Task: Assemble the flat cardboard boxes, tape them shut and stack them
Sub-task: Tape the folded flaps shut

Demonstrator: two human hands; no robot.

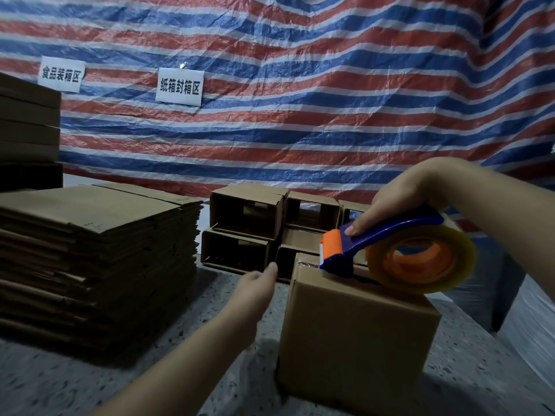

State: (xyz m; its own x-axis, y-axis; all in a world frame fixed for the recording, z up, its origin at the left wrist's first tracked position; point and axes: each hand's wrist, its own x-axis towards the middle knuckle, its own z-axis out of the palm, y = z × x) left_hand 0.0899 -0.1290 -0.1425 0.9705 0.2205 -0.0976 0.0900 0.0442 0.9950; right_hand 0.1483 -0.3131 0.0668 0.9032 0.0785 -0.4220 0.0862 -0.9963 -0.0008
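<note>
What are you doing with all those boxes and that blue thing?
A person is taping a cardboard box shut on the speckled table. The right hand grips a blue and orange tape dispenser resting on the box's top at its far edge. The left hand reaches toward the box's far left corner, fingers straight, holding nothing. A stack of flat boxes waits on the left, and assembled boxes are stacked behind, lying on their sides.

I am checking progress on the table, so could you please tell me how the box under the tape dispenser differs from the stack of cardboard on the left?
The box is folded up into a cube; the stack lies flat, unassembled. The box is single; the stack holds many sheets. Both are plain brown cardboard.
</note>
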